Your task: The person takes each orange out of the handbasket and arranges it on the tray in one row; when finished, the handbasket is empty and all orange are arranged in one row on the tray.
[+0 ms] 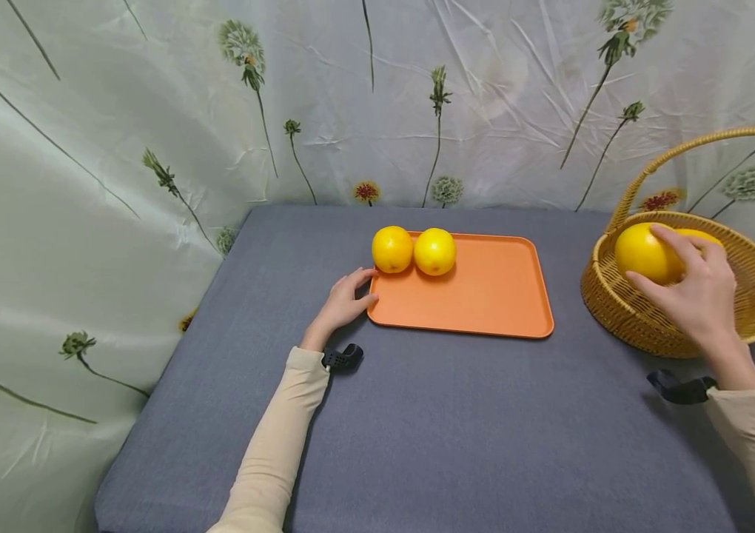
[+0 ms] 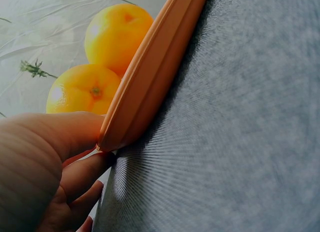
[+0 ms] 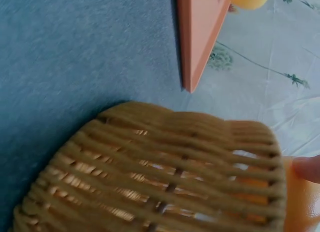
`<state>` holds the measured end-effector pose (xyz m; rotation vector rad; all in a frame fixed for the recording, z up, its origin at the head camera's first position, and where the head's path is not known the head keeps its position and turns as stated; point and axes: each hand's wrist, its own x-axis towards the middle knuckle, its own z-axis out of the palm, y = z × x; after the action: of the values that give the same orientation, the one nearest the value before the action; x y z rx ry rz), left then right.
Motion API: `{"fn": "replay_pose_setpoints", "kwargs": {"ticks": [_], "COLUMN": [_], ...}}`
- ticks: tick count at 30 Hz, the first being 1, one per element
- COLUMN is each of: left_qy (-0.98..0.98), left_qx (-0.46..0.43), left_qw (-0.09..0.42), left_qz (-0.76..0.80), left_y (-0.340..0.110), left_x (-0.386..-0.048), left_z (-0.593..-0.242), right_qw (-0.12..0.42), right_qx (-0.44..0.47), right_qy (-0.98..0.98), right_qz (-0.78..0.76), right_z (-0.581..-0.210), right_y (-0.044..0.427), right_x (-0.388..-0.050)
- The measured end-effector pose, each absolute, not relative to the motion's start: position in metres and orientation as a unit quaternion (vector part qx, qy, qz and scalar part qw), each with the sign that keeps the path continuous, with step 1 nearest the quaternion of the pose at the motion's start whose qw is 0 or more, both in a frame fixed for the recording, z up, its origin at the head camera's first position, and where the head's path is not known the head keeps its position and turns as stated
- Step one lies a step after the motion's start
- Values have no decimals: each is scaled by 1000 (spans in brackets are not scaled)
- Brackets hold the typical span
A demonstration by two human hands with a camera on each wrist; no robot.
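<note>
A: Start on the left: how is your grip there?

B: Your left hand (image 1: 343, 305) is loosely spread at the left edge of the tray (image 1: 484, 289), thumb by the near corner, holding no orange. The tray looks light and fairly stiff, so a nudge would probably slide it on the table (image 1: 417, 429). Steady it by the rim.

A: And the oranges on it?

B: You have a first orange (image 1: 391, 249) and a second orange (image 1: 435, 252) side by side at the back left. They look firm and round — expect rolling if you tilt the tray. Take either from above, thumb and fingers on opposite sides, reaching past its widest part.

A: Now your right?

B: Your right hand (image 1: 700, 285) grips a third orange (image 1: 640, 253), spread wide around it, within the rim of the basket (image 1: 617, 311) as the head view has it; whether it rests on the bottom, you cannot tell. A fourth orange (image 1: 702, 236) shows just beyond your fingers. Expect some heft and slightly slick peel — hold snugly without digging in. The wicker may flex; lift by the handle (image 1: 704, 139).
</note>
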<state>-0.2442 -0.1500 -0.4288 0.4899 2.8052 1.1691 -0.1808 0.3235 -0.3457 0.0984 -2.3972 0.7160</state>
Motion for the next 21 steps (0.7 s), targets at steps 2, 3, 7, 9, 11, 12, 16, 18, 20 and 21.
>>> {"fn": "replay_pose_setpoints", "kwargs": {"ticks": [2, 3, 7, 9, 11, 12, 16, 18, 20, 21], "left_qy": [911, 911, 911, 911, 911, 911, 911, 912, 912, 912], "left_qx": [159, 160, 160, 161, 162, 162, 161, 161, 163, 165], "left_qw": [31, 32, 36, 37, 33, 32, 28, 27, 25, 25], "left_qz": [379, 379, 379, 379, 377, 378, 378, 377, 375, 375], "left_y": [-150, -150, -150, -150, -151, -151, -152, -152, -151, -151], "left_x": [-245, -245, -245, -245, -246, -246, -245, -246, -245, -245], "left_z": [-428, -428, -429, -429, -430, -430, -431, -432, -431, -431], "right_qw": [322, 327, 345, 354, 361, 363, 364, 365, 364, 363], "right_qx": [39, 41, 52, 59, 64, 65, 73, 79, 85, 88], "right_qy": [-905, -903, -894, -890, -886, -884, -878, -873, -870, -869], "right_qz": [275, 277, 279, 282, 285, 288, 303, 313, 321, 324], "right_z": [-345, -345, -345, -345, -345, -344, -344, -343, -342, -342], "right_y": [321, 320, 314, 310, 306, 304, 293, 287, 280, 277], "right_x": [-183, -184, -187, -188, -190, -190, -192, -193, -194, -194]}}
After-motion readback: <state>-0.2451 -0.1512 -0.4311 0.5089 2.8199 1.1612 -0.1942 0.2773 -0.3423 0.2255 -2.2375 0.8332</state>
